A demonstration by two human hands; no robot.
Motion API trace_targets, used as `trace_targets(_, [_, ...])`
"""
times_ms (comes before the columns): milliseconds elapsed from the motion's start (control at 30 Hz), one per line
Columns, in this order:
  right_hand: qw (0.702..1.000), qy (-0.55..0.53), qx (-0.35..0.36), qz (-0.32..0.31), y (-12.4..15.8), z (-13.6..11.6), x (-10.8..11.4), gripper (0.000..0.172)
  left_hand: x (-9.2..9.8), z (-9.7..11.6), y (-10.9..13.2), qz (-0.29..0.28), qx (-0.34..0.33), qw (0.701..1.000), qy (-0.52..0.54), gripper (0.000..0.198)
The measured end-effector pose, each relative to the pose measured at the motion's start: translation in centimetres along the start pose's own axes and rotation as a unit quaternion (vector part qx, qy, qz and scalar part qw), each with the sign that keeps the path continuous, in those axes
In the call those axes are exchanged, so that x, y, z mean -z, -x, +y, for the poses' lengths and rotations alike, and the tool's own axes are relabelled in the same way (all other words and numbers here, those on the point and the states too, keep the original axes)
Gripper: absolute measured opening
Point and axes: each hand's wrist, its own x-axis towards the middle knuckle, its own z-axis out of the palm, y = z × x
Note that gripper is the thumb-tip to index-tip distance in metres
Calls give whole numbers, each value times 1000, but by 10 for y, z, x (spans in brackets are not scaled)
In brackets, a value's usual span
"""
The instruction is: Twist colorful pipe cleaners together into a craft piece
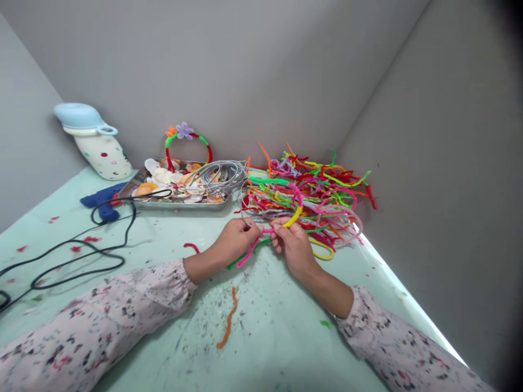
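My left hand [235, 242] and my right hand [292, 245] meet at the middle of the pale green table [163, 348], both pinched on a thin hoop [267, 188] wrapped in pink, yellow and green pipe cleaner. A loose pink pipe cleaner end [248, 255] hangs from between my fingers. Right behind the hoop lies a big tangled pile of colourful pipe cleaners [322, 188].
A metal tray [171, 204] of seashells and grey headbands sits behind, with a decorated headband [188, 139] standing on it. A blue glue gun [102, 198] and its black cable [81, 250] lie left. An orange pipe cleaner [227, 321] lies near me. A lidded spotted container [98, 144] stands far left.
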Motion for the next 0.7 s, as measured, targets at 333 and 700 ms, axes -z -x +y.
trace_targets(333, [1000,14,-1,-4,2,-3,-1,17,0,-4,-2,-4,14,999,30,33])
trace_targets(700, [1000,17,15,1,1,-1,-1,16,-3,-9,-4,-15,19,997,68,32])
